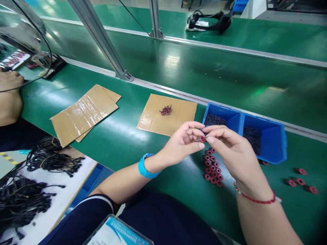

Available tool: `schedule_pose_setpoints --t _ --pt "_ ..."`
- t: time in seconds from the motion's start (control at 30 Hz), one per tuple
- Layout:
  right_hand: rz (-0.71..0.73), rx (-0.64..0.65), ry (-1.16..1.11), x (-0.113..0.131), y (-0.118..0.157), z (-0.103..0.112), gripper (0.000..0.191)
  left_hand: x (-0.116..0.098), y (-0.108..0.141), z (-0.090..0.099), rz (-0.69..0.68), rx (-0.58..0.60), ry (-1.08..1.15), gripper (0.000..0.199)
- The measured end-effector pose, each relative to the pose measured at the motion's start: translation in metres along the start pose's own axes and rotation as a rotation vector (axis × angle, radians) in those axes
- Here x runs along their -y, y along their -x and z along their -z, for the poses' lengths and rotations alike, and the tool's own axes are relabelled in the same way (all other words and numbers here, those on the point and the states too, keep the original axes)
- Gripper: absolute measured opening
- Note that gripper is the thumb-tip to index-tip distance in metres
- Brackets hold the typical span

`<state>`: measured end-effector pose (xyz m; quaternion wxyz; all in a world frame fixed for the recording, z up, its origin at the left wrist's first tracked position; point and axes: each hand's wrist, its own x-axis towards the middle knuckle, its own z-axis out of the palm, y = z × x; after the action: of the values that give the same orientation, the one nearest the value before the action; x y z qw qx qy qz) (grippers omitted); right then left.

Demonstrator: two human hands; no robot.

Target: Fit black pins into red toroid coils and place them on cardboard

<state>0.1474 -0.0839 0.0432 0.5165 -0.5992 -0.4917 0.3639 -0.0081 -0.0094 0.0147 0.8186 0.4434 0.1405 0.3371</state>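
My left hand pinches a small motor core, dark along its side with a red toothed end. My right hand is closed beside it, thumb and forefinger together at the core's red end. A thin dark bit shows at those fingertips, too small to name. Below the hands, a cluster of similar motor cores lies on the green bench, red ends up. On a cardboard sheet sit several cores with black pieces sticking out of them.
Two joined blue bins hold small black pieces. Loose cores lie at right. More cardboard lies left. A metal post rises behind. Another person's arm and black cable bundles are at far left.
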Motion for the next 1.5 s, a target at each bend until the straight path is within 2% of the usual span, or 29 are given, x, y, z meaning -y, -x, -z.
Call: schedule_pose_setpoints --t 0.47,0.73,0.8,0.93,1.03,1.1,1.27,1.3,1.37,1.43,1.5 --pt "0.004 -0.006 0.043 0.001 0.002 -0.003 0.006 0.003 -0.001 0.002 -0.067 0.013 -0.082 0.038" --pt "0.207 -0.079 0.282 0.007 0.002 0.0 0.009 0.0 0.0 0.0 -0.005 -0.027 -0.053 0.034" --pt "0.167 -0.078 0.284 0.009 0.002 0.002 0.007 -0.001 0.0 0.0 0.005 -0.052 -0.038 0.032" --pt "0.026 -0.083 0.247 0.007 0.002 0.003 0.018 -0.003 -0.001 0.0 0.041 -0.084 0.015 0.031" --pt "0.053 -0.049 0.207 0.004 0.002 0.001 0.005 -0.004 -0.001 0.0 0.072 -0.094 0.032 0.031" --pt "0.111 -0.048 0.2 0.005 0.002 0.0 0.008 -0.004 -0.001 0.0 0.08 -0.084 0.03 0.03" --pt "0.285 -0.289 0.177 0.012 0.005 0.006 0.008 -0.005 -0.001 -0.001 0.123 -0.081 0.05 0.026" --pt "0.271 -0.314 0.175 0.013 0.005 0.008 0.007 -0.006 0.0 -0.001 0.137 -0.085 0.072 0.025" --pt "0.166 -0.282 0.172 0.012 0.003 0.011 0.003 -0.008 0.0 -0.002 0.18 -0.08 0.133 0.022" --pt "0.032 -0.165 0.14 0.009 0.001 0.011 0.006 -0.01 0.001 -0.003 0.231 -0.055 0.2 0.021" --pt "-0.042 -0.041 0.063 0.008 0.0 0.009 0.01 -0.011 0.002 -0.003 0.27 -0.021 0.251 0.021"
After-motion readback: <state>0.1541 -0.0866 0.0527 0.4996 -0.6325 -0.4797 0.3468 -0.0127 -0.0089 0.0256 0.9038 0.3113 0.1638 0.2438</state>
